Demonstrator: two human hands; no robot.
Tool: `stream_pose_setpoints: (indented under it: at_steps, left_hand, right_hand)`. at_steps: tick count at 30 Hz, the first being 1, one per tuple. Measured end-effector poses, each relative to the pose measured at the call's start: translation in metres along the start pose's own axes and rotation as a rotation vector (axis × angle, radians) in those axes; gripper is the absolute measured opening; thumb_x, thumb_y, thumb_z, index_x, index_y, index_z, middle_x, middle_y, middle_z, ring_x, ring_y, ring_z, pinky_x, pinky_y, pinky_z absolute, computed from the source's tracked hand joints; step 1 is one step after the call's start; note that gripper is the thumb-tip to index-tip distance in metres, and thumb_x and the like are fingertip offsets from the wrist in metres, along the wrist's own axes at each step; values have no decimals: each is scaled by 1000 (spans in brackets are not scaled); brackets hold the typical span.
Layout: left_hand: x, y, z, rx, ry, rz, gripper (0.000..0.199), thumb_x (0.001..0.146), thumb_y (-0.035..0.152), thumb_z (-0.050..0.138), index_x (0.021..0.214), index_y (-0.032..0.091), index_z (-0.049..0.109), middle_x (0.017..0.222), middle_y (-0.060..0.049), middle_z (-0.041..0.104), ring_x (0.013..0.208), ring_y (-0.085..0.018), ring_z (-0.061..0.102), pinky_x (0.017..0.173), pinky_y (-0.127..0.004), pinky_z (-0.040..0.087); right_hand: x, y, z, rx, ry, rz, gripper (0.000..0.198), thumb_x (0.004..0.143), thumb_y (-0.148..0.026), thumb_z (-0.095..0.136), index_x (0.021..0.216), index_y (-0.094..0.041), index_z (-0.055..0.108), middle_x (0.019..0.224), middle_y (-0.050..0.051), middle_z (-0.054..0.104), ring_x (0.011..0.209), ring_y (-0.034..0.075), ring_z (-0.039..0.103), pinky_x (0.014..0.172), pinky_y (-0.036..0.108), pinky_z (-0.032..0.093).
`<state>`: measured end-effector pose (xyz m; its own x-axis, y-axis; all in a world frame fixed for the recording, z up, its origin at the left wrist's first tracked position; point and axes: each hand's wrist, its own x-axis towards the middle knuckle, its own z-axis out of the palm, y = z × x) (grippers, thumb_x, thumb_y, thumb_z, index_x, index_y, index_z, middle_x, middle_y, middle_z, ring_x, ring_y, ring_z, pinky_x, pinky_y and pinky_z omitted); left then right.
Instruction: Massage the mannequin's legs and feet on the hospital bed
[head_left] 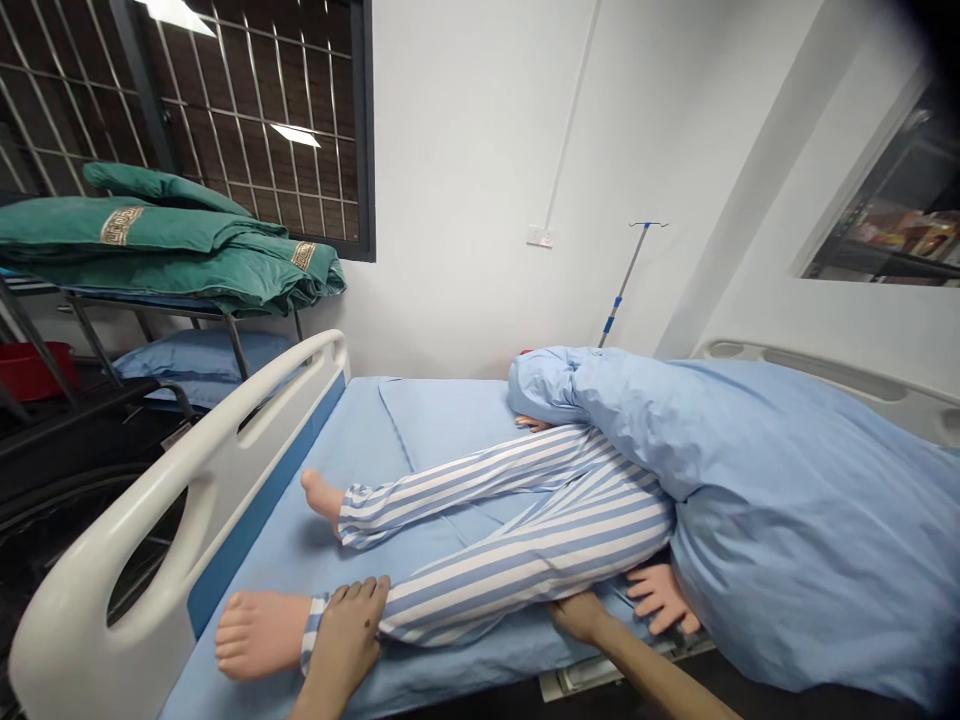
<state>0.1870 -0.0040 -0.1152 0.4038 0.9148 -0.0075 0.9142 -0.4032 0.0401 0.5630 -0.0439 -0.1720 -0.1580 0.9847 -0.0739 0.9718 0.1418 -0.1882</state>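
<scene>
A manikin in blue-and-white striped trousers [525,560] lies on the bed, its two legs apart. My left hand [349,630] is closed over the lower part of the near leg, just above the bare foot [259,635]. Farther up the same leg, my right hand [585,615] holds it from below near the knee, the fingertips hidden under the trouser cloth. The far foot [322,500] rests on the blue sheet [435,420]. Beside my right wrist lies the manikin's open hand [664,600]. A blue quilt [787,500] covers the upper body.
The cream footboard [225,450] rises at the left. Beyond it are a wheelchair [75,500] and a rack with folded green quilts [187,240]. An IV pole [622,285] stands behind the bed by the wall.
</scene>
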Motion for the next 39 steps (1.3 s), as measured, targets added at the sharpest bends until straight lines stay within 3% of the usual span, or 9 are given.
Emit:
stream_pose_setpoints:
  at_steps: [4, 10, 14, 18, 28, 39]
  left_hand:
    - [7, 4, -4, -8, 34, -21, 58, 56, 2, 40, 113, 16, 46, 106, -9, 55, 98, -21, 48, 84, -33, 29]
    - [26, 23, -6, -113, 109, -18, 58, 58, 4, 39, 115, 15, 45, 111, -8, 54, 103, -20, 46, 87, -32, 30]
    - [37, 33, -4, -181, 249, -10, 54, 63, 8, 42, 117, 11, 42, 117, -11, 50, 108, -22, 43, 92, -33, 28]
    - [45, 39, -1, -252, 324, 16, 55, 64, 14, 45, 119, 11, 38, 118, -12, 48, 110, -23, 41, 95, -36, 27]
    - [73, 71, -11, -410, 271, 62, 60, 60, 13, 45, 119, 13, 37, 117, -9, 48, 109, -22, 41, 93, -35, 29]
    - [91, 121, -16, -577, 293, -21, 57, 57, 15, 52, 113, 17, 42, 106, -7, 53, 99, -23, 46, 86, -33, 32]
  right_hand:
    - [-4, 6, -21, -43, -39, -27, 43, 75, -28, 39, 114, -19, 56, 120, 8, 52, 112, 25, 46, 97, 39, 30]
    - [-8, 3, -68, -28, 94, -11, 40, 75, -29, 40, 108, -15, 59, 113, 12, 57, 106, 25, 50, 92, 37, 35]
    - [-6, -3, -94, 7, 135, -27, 41, 76, -31, 41, 111, -16, 56, 111, 11, 58, 104, 25, 51, 91, 37, 36]
    - [-2, -2, -103, 32, 167, -38, 43, 77, -31, 41, 115, -15, 52, 111, 11, 57, 106, 25, 49, 92, 38, 34]
    - [-4, 14, -120, 35, 277, 30, 46, 77, -34, 39, 118, -15, 49, 116, 12, 53, 111, 30, 44, 93, 44, 33]
    - [-9, 25, -157, 162, 318, 40, 41, 73, -29, 40, 108, -14, 55, 110, 11, 57, 109, 27, 47, 91, 40, 38]
